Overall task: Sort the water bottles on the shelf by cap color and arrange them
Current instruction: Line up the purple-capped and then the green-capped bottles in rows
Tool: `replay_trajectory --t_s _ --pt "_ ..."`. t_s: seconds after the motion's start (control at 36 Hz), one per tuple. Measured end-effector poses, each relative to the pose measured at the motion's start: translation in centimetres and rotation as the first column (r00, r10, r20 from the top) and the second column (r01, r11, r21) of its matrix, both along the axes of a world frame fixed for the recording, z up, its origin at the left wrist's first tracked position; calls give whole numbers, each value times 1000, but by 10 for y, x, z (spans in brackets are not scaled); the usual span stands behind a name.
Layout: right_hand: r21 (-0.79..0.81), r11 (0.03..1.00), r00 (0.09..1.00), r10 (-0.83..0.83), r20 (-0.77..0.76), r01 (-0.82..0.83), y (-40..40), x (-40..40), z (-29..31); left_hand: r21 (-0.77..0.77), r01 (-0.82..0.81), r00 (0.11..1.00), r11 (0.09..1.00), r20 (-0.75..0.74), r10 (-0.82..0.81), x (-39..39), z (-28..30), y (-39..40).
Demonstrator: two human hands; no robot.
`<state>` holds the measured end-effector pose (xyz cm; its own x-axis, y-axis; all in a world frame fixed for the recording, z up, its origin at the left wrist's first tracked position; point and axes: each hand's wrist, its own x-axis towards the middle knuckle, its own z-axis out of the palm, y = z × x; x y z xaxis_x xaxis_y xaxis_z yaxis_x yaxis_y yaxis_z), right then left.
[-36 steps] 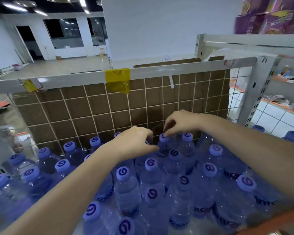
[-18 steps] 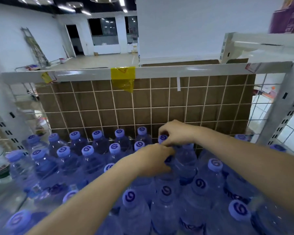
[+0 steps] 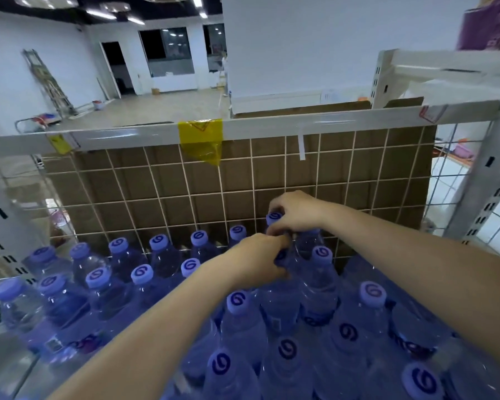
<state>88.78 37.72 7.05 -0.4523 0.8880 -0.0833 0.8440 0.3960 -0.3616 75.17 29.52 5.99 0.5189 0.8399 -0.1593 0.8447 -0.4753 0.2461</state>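
nearest the camera stand close-packed water bottles point(image 3: 286, 368) with lilac caps bearing a dark swirl, filling the shelf's front rows below and on both sides of the two forearms. just beyond them the left hand point(image 3: 257, 262) has its fingers curled round the neck of one bottle point(image 3: 280, 301) in the middle of the pack; that bottle's cap is hidden under the hand. touching the left hand's fingertips from behind, the right hand point(image 3: 296, 212) curls over the top of the rear bottle point(image 3: 274, 218), pinching at its cap, which peeks out at the hand's left edge. right of both hands, one capped bottle point(image 3: 321, 254) stands upright, just beside the left hand. left of the hands, a back row of capped bottles point(image 3: 159, 242) runs along the wire grid point(image 3: 168, 183), with a second row just in front of it. behind the grid sits brown cardboard point(image 3: 355, 174), and above the hands a strip of yellow tape point(image 3: 201, 140) hangs from the white top rail point(image 3: 329, 122).
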Motion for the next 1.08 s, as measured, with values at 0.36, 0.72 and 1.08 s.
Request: replay_trajectory --t_s 0.36,0.72,1.08 --pt "-76 997 999 -20 43 23 3 -4 -9 3 32 999 999 32 -32 0 -13 10" --pt "-67 997 981 -33 191 46 -7 -7 -5 14 -50 998 999 50 50 -21 -4 10" --pt "-16 998 992 70 102 -69 -13 -55 -10 12 -123 987 992 -105 124 -66 -8 0"
